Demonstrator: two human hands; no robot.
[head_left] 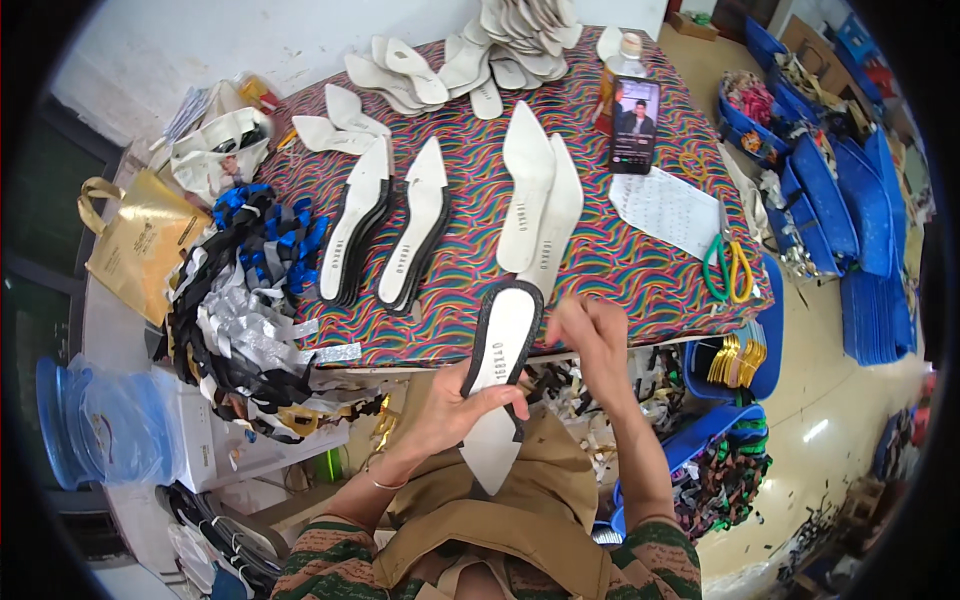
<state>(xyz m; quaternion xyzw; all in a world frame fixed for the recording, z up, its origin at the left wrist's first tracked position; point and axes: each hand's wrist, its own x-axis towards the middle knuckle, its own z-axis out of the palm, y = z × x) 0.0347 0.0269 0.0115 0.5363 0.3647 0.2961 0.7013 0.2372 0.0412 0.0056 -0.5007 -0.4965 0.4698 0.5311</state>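
My left hand [442,418] is wrapped round the middle of a white shoe insole [503,335], its thumb across the top. A black glittery strip edges the insole's rounded end, and the pointed end hangs toward my lap. Just to the right of it is my right hand [596,338], raised with curled fingers; what they hold, if anything, is hidden. Beyond the held piece lie two overlapping plain white insoles [526,185]. To their left are two stacks of black-edged insoles, a left stack [350,225] and a right stack [415,225].
A patterned cloth [460,320] covers the table. Plain insoles [505,45] are heaped at the back. A propped phone [634,125], a paper sheet [672,212] and scissors [728,268] lie right; a pile of strips [240,320] is left. Blue bins [815,200] stand beyond.
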